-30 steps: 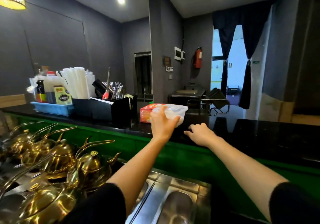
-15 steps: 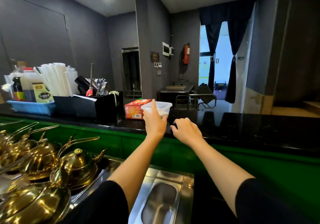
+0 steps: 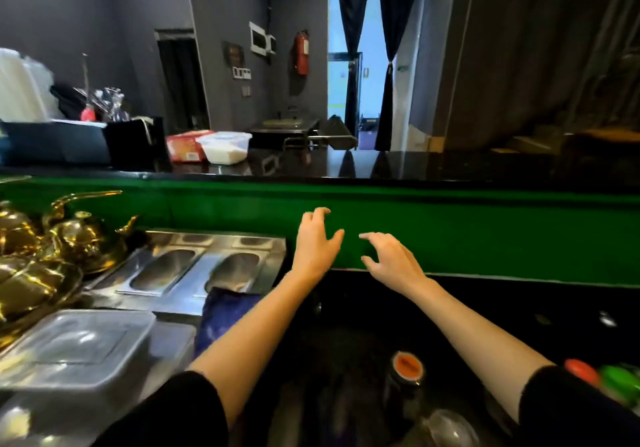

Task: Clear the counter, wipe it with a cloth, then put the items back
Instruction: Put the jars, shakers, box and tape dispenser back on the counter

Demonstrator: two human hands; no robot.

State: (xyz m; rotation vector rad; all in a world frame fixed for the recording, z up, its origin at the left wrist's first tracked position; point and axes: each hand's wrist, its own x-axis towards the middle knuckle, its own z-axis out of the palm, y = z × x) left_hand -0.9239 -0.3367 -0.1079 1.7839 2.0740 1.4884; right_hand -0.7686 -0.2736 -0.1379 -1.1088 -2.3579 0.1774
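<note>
Stretching across the view, the black counter point(image 3: 450, 164) is sitting above a green panel point(image 3: 502, 235), with both bare forearms point(image 3: 263, 329) reaching forward in front of it. The left hand point(image 3: 317, 247) and the right hand point(image 3: 393, 261) are hovering side by side — palms down, fingers spread and loosely bent, gripping nothing. The lidded clear tub point(image 3: 225, 147) is resting on the counter, well apart from them — just beside a red box point(image 3: 183, 145).
</note>
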